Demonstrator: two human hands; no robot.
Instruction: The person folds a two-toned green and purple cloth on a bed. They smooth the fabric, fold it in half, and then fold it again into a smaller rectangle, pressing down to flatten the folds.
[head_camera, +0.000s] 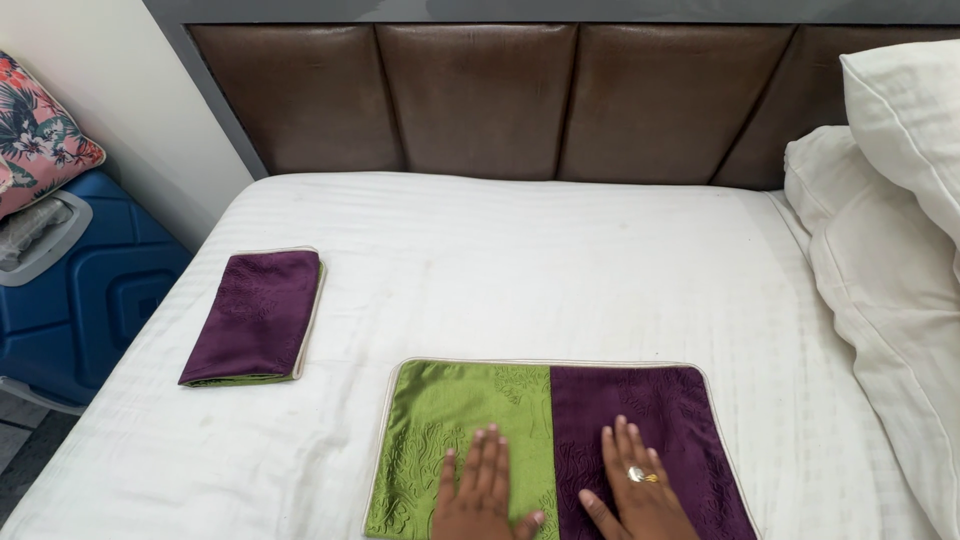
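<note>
Both hands flat, fingers spread: left hand (480, 490) on the green half, right hand (635, 485) on the purple half of the cushion cover (555, 410) at the bed (520, 250)'s near edge; pressing evenly outward likely clears creases best.

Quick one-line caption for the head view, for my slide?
Both hands, left hand and right hand, lie flat on a green-and-purple cushion cover on a white bed, a folded purple cover lying apart.

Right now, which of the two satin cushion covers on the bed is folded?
The purple satin cover lying alone near the bed's left edge is folded. The green-and-purple cover lies spread flat under the left hand and right hand.
</note>
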